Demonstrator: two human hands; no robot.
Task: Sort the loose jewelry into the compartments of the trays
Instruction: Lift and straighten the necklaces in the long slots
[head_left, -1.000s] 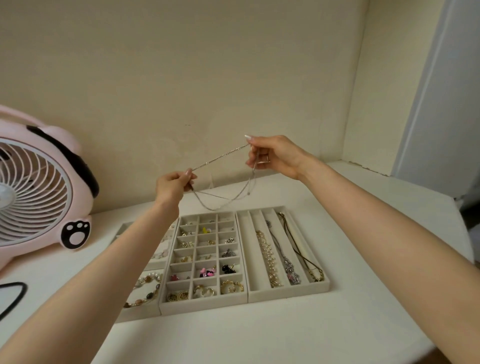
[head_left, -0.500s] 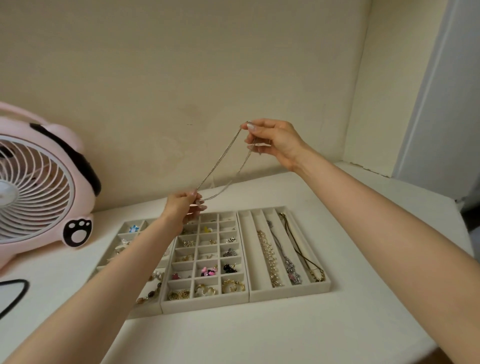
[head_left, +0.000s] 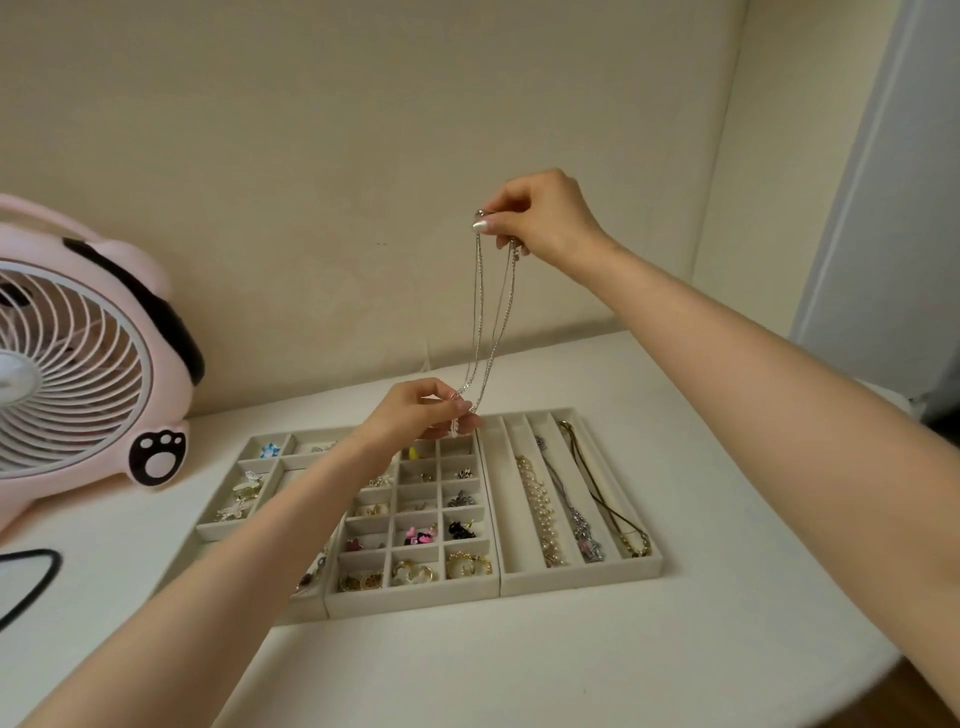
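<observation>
A fine silver chain (head_left: 478, 291) hangs in slim doubled strands above the tabletop (head_left: 519, 670) — the right hand (head_left: 545, 218) has its grip pinching the top, and the left hand (head_left: 415, 410) pinches the bottom loop over the far edge of the grey felt-like trays (head_left: 582, 584). The left forearm hides part of the square-celled tray (head_left: 415, 603) — its small pieces are hard to make out.

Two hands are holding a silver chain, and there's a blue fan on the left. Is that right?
Not quite. The fan is pink, not blue, as the head view shows. The rest is right: the right hand pinches the top of the silver chain and the left hand pinches its lower end.
</observation>
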